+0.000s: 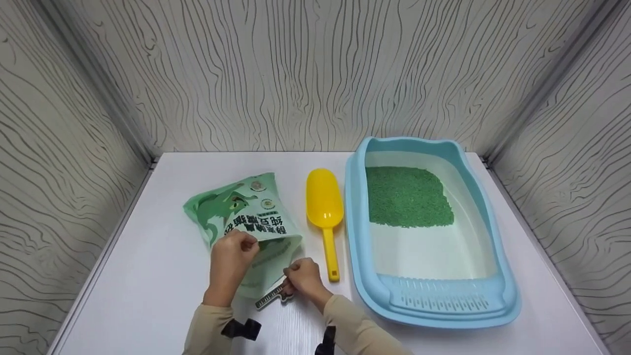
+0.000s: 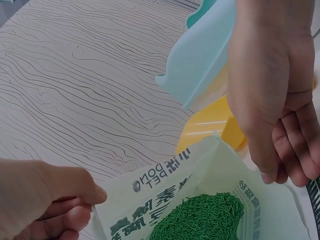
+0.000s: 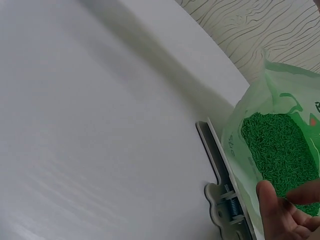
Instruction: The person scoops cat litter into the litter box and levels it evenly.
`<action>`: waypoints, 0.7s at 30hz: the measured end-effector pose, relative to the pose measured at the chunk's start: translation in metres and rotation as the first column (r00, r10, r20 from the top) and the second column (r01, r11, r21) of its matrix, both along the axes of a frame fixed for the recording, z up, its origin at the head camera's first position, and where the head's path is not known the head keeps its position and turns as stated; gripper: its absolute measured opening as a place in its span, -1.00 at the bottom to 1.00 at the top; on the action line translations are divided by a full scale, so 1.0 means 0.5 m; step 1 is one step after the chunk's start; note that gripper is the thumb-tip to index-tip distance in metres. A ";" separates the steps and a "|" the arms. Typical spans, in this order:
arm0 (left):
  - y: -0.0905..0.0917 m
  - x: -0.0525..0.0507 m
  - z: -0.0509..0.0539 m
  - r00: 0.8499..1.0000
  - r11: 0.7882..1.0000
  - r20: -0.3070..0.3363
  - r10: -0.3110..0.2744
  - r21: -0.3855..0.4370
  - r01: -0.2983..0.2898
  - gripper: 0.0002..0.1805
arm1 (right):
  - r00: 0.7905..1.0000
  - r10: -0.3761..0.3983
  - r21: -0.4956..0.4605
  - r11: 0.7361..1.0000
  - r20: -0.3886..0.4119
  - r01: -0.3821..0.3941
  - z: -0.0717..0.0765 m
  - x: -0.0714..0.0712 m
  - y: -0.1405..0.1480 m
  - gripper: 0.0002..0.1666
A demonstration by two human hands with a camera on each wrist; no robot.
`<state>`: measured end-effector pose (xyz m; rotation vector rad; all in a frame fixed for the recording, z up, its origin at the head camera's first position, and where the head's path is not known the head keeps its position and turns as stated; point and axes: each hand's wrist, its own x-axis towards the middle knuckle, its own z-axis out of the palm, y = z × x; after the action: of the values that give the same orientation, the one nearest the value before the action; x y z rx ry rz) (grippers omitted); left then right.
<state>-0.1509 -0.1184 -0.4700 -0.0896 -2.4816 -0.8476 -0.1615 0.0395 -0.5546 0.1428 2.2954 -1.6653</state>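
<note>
Closest to the head cam are two tan sleeves (image 1: 209,328), each with a black strap (image 1: 241,329). Biggest stuff after that: wood-grain panels (image 1: 246,74) boxing in a white worktop (image 1: 138,256). On its right sits a blue tray (image 1: 357,236), with green pellets (image 1: 409,197) spread toward its far end.

Left of that is the green bag (image 1: 246,197), lying down with its mouth toward the person and similar pellets (image 2: 200,220) inside. That's where I'd worry. The left hand (image 1: 231,256) has its fingers pinching one side of the rim, the right hand (image 1: 305,278) pinches the other side, and imo that thin, floppy film could slip if it's tugged unevenly. Then the mouth folds in, or the bag tips and spills.

Also, a yellow scoop (image 1: 324,212) lies between bag and tray, so anything going straight across has to clear it plus the tray's raised side. Smallest is the clip (image 1: 270,297), right by the bag's mouth; can't tell if they touch. Could easily get knocked, I reckon.
</note>
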 end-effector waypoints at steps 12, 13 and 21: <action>-0.001 0.001 -0.006 1.000 1.000 -0.019 -0.004 -0.021 0.004 -0.90 | 0.993 -0.120 -0.019 0.993 0.001 0.120 0.008 -0.028 0.048 -0.85; -0.001 0.001 -0.007 1.000 1.000 -0.024 -0.004 -0.022 0.004 -0.90 | 0.992 -0.127 -0.025 0.992 0.008 0.127 0.008 -0.031 0.053 -0.85; -0.002 0.002 -0.005 1.000 1.000 0.003 -0.006 -0.010 0.006 -0.91 | 0.986 -0.164 -0.036 0.986 0.034 0.166 0.005 -0.039 0.071 -0.86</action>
<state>-0.1499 -0.1195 -0.4727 -0.0989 -2.4902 -0.8381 -0.1810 0.0749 -0.5520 0.3572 2.2809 -1.7719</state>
